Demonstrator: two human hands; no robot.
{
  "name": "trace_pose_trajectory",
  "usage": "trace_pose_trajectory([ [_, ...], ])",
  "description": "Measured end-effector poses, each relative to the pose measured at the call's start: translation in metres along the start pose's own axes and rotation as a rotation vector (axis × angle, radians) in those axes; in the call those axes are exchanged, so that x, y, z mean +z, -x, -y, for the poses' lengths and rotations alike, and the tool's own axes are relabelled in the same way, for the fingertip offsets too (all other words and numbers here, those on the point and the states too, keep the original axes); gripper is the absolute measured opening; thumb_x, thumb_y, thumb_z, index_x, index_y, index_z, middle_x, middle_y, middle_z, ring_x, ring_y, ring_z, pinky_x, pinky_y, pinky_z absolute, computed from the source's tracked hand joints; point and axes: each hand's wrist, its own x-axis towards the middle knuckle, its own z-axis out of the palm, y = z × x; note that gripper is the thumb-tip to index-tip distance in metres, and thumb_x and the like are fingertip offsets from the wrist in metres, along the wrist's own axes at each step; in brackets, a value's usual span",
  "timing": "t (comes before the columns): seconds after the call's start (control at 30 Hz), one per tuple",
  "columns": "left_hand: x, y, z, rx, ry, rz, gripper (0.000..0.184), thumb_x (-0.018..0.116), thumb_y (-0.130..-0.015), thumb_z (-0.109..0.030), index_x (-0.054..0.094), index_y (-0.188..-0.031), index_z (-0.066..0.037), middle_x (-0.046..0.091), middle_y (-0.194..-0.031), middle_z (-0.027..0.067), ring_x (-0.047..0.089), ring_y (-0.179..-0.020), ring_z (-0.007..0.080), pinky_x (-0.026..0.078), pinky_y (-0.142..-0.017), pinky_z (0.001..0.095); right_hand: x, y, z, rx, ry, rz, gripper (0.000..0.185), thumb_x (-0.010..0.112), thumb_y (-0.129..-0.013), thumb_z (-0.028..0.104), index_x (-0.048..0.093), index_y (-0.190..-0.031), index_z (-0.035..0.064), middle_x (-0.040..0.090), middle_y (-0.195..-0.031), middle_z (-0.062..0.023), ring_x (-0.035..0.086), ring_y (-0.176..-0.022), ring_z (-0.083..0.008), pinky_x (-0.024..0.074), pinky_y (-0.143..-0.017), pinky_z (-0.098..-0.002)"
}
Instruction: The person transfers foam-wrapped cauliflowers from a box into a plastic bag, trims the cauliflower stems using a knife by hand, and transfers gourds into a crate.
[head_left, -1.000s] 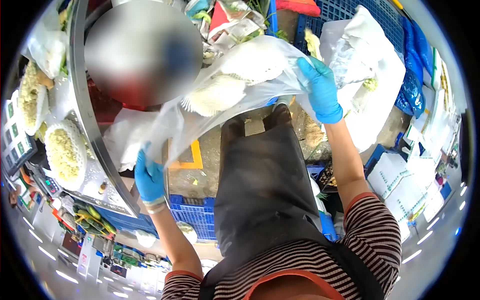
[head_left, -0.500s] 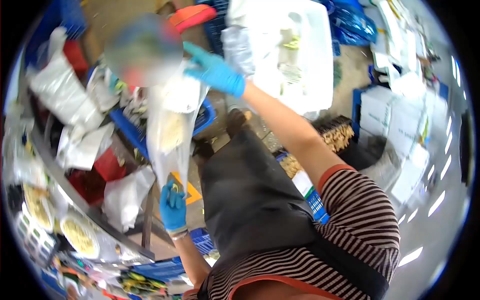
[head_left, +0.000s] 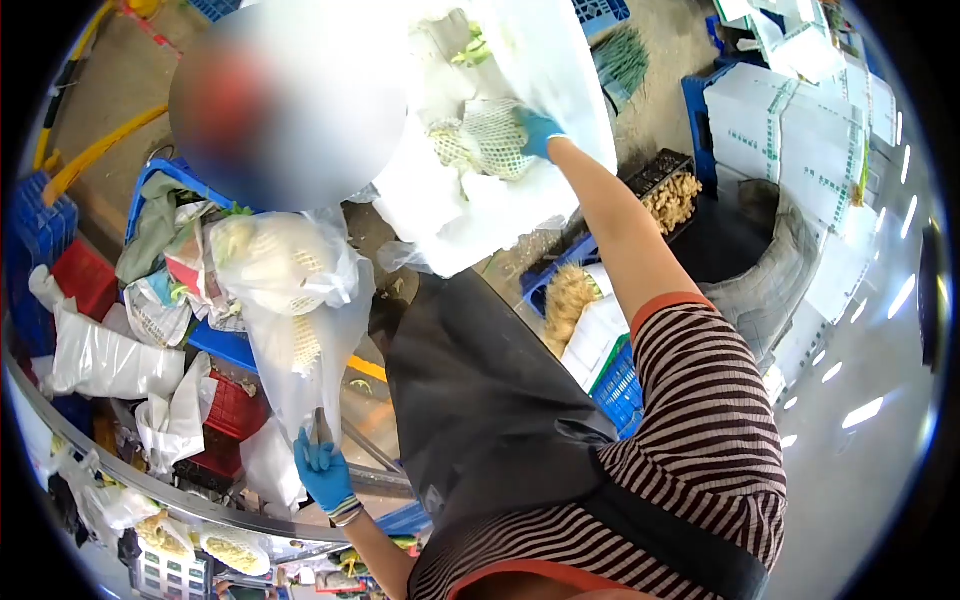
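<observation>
My left hand [head_left: 325, 475] is closed on the gathered lower end of a clear plastic bag [head_left: 272, 375]. Pale, rounded produce in white foam nets [head_left: 280, 255] fills the bag's wide upper part; its exact kind is unclear. A narrow greyish piece shows just above the left fingers, too small to name. My right hand [head_left: 541, 134] is inside a large white foam box [head_left: 592, 150], its fingers curled at the edge of a pale vegetable in a white foam net [head_left: 497, 140]. Their tips are partly hidden. Green leaves [head_left: 472, 48] lie farther inside the box.
A blue basket [head_left: 225, 346] with wrappings sits under the bag. Left of it are red crates [head_left: 236, 405] and white plastic sheeting [head_left: 120, 355]. A dark crate of ginger-like roots [head_left: 672, 202], a black-lined sack [head_left: 790, 270] and stacked white boxes [head_left: 785, 130] stand right.
My right hand has left the bag's upper end and reached into the foam box, onto the netted vegetable. My left hand keeps hold of the bag, which now rests lower. The view has shifted.
</observation>
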Motion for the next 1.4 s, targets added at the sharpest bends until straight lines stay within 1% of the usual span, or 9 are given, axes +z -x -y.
trace_pose_trajectory([
  [0.1, -0.003, -0.010, -0.003, -0.046, 0.010, 0.013, 0.036, 0.038, -0.104, -0.021, 0.050, -0.131, -0.001, 0.018, -0.058, -0.0053, 0.020, -0.047, 0.0058, 0.030, -0.055, 0.0217, -0.033, 0.042, 0.001, 0.224, -0.480, -0.179, 0.109, 0.083, -0.066, 0.025, 0.019, -0.152, 0.0082, 0.036, -0.148, -0.0229, 0.041, -0.133, -0.0373, 0.0331, -0.112, -0.0376],
  [0.33, 0.048, -0.012, 0.015, -0.037, -0.131, -0.058, 0.038, 0.041, -0.104, -0.022, 0.047, -0.134, 0.001, 0.019, -0.058, -0.0054, 0.023, -0.049, 0.0060, 0.024, -0.050, 0.0204, 0.005, 0.037, 0.061, 0.301, -0.111, -0.154, 0.094, 0.078, -0.070, 0.020, 0.029, -0.150, 0.0289, 0.030, -0.151, -0.0230, 0.035, -0.136, -0.0389, 0.0330, -0.112, -0.0401],
  [0.53, 0.046, -0.019, 0.006, -0.033, -0.145, -0.043, 0.042, 0.041, -0.103, -0.021, 0.041, -0.139, 0.000, 0.022, -0.059, -0.0046, 0.026, -0.051, 0.0060, 0.023, -0.049, 0.0207, 0.048, 0.000, 0.016, 0.231, -0.736, -0.356, 0.076, 0.076, -0.071, 0.019, 0.045, -0.141, 0.0167, 0.045, -0.139, -0.0228, 0.044, -0.129, -0.0382, 0.0390, -0.107, -0.0383],
  [0.67, 0.038, -0.008, -0.002, -0.029, -0.141, 0.029, 0.045, 0.040, -0.103, -0.021, 0.036, -0.144, -0.001, 0.022, -0.059, -0.0044, 0.025, -0.052, 0.0060, 0.026, -0.052, 0.0220, -0.032, 0.065, 0.054, 0.277, -1.509, -0.348, 0.059, 0.065, -0.086, 0.014, 0.043, -0.138, -0.0022, 0.057, -0.129, -0.0119, 0.055, -0.120, -0.0203, 0.0463, -0.101, -0.0363],
  [0.73, 0.028, -0.011, -0.003, -0.060, -0.114, 0.130, 0.045, 0.039, -0.103, -0.021, 0.035, -0.145, -0.002, 0.022, -0.059, -0.0045, 0.025, -0.053, 0.0059, 0.028, -0.054, 0.0229, -0.037, 0.087, 0.051, -0.157, -1.962, -0.171, 0.049, 0.056, -0.093, 0.012, 0.042, -0.139, -0.0008, 0.053, -0.136, -0.0114, 0.053, -0.122, -0.0220, 0.0430, -0.105, -0.0370],
  [0.77, 0.024, -0.013, -0.003, -0.047, -0.124, 0.175, 0.046, 0.039, -0.104, -0.020, 0.034, -0.146, -0.003, 0.021, -0.060, -0.0046, 0.024, -0.053, 0.0059, 0.028, -0.055, 0.0230, -0.036, 0.101, 0.062, -0.255, -1.490, -0.361, 0.044, 0.050, -0.097, 0.015, 0.044, -0.138, -0.0006, 0.048, -0.142, -0.0100, 0.051, -0.124, -0.0224, 0.0414, -0.106, -0.0365],
  [0.93, 0.002, -0.003, 0.000, 0.071, -0.182, 0.353, 0.050, 0.038, -0.103, -0.015, 0.026, -0.151, -0.008, 0.020, -0.064, -0.0053, 0.023, -0.056, 0.0056, 0.027, -0.054, 0.0216, -0.069, 0.138, 0.159, -0.280, -2.208, -0.077, 0.043, 0.048, -0.098, 0.015, 0.044, -0.138, 0.0004, 0.049, -0.140, -0.0100, 0.052, -0.122, -0.0227, 0.0431, -0.104, -0.0369],
  [1.07, -0.040, 0.004, 0.001, 0.117, -0.083, 0.515, 0.056, 0.041, -0.102, -0.014, 0.021, -0.154, -0.019, 0.023, -0.068, -0.0047, 0.027, -0.059, 0.0063, 0.034, -0.060, 0.0211, -0.044, 0.167, 0.265, -0.258, -2.194, 0.167, 0.043, 0.047, -0.098, 0.015, 0.044, -0.138, 0.0012, 0.050, -0.139, -0.0100, 0.053, -0.121, -0.0229, 0.0445, -0.102, -0.0372],
  [1.4, -0.024, 0.035, 0.001, 0.398, -0.453, 0.454, 0.077, 0.053, -0.094, -0.009, 0.008, -0.156, -0.017, 0.054, -0.087, -0.0018, 0.049, -0.067, 0.0060, 0.048, -0.073, 0.0252, 0.097, 0.197, 0.475, -0.043, -1.813, 0.864, 0.042, 0.044, -0.098, 0.014, 0.045, -0.138, 0.0032, 0.053, -0.134, -0.0099, 0.055, -0.117, -0.0235, 0.0479, -0.097, -0.0379],
])
